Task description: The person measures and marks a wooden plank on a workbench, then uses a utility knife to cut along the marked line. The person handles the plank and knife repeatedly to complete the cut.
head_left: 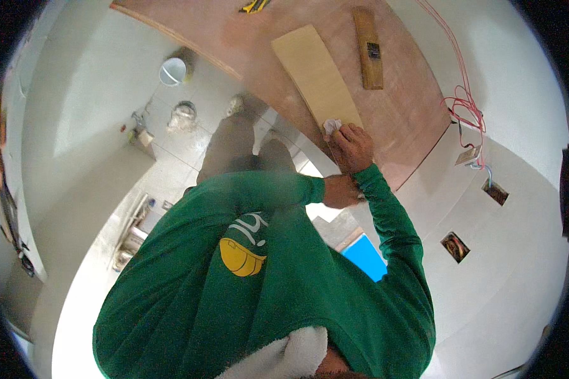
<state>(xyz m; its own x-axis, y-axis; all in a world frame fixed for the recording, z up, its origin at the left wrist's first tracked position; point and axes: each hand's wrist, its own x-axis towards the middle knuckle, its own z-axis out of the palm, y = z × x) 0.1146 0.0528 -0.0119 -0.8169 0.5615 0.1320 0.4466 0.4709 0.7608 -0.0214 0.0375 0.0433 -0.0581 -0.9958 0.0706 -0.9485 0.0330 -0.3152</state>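
My right hand (pixel 352 149) pinches a wad (pixel 332 126); the board (pixel 317 76) runs lengthwise away, inside the worktop's (pixel 406 117) left edge. Left hand (pixel 341 191): I can't tell.

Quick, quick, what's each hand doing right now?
Left hand: partly hidden at the right wrist; can't tell if open or closed.
Right hand: closed, fingers holding a crumpled white wad.

Your sleeve (pixel 389 218): matt cloth | surface (pixel 401 120): dull wood | plank (pixel 316 72) near its left edge: smooth, matt | wad (pixel 331 126): crumpled
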